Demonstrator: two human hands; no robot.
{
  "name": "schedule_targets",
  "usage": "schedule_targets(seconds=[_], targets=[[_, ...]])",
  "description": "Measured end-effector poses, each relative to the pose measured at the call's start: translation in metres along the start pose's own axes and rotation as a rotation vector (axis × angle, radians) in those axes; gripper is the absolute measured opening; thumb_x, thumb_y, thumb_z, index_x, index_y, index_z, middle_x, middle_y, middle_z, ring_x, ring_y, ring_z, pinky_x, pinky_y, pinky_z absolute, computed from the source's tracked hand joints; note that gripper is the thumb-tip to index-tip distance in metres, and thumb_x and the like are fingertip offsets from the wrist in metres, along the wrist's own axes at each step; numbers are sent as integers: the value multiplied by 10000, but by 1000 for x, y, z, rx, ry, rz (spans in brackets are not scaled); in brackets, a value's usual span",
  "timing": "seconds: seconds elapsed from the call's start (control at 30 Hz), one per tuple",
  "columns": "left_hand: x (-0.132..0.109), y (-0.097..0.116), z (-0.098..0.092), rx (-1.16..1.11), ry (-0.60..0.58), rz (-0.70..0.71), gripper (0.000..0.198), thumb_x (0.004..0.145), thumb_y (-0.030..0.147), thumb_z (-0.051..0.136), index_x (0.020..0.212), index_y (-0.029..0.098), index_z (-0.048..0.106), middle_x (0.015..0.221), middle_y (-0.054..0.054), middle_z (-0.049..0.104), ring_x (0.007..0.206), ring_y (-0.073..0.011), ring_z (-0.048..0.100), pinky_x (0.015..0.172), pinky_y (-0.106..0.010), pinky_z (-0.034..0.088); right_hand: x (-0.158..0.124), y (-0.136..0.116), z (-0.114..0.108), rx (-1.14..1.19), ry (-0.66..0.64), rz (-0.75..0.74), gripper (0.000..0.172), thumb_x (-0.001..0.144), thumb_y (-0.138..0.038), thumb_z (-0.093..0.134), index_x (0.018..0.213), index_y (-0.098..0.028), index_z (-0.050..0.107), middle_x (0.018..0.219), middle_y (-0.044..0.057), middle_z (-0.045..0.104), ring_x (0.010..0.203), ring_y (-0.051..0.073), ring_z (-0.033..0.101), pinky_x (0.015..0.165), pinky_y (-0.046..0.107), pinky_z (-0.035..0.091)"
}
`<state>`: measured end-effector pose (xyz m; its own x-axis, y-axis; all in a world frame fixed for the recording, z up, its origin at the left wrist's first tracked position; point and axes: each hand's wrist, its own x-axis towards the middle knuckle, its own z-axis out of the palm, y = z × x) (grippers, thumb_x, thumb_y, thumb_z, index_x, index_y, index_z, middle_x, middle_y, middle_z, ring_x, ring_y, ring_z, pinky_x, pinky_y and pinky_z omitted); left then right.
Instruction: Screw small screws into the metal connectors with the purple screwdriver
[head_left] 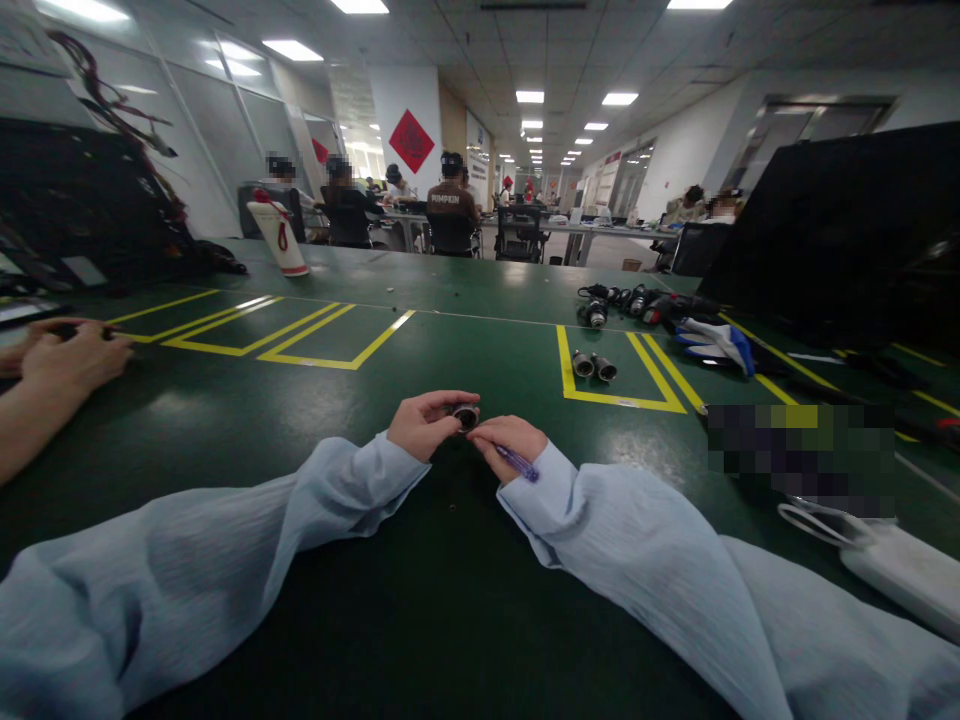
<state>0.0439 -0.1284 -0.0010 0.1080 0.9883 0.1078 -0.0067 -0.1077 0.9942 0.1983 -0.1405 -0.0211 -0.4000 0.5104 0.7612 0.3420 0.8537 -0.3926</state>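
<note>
My left hand is closed around a small round metal connector, whose dark open end faces me. Fingers of my right hand pinch a slim purple pen-like tool. Its rear end sticks out past the hand toward my wrist; the front end lies hidden near the connector. Both hands meet just above the green tabletop. Ahead to the right, two similar metal connectors lie side by side inside a yellow tape outline.
Black cables with metal connectors lie behind the outline, near a blue-and-white glove. A white device with a strap lies at right. Another person's hands are at left. A white cup stands farther back; black screens flank the table.
</note>
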Motion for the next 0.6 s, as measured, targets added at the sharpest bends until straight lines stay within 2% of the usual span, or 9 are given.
schedule_targets(seconds=[0.37,0.6], targets=[[-2,3,3,-26,13,31,331,506,102,658,837,105,656,812,-65,687,822,-214,637,850,-382,474,2,-5,-2,59,72,1,144,780,-144,485,780,-187,622,779,42,679,746,125,617,711,246,471],[3,-7,0,-13,34,88,347,521,134,673,865,99,643,834,-75,682,808,-208,641,822,-357,495,0,-6,-4,22,76,-27,123,772,-131,487,759,-174,602,751,45,674,711,127,610,688,249,465]])
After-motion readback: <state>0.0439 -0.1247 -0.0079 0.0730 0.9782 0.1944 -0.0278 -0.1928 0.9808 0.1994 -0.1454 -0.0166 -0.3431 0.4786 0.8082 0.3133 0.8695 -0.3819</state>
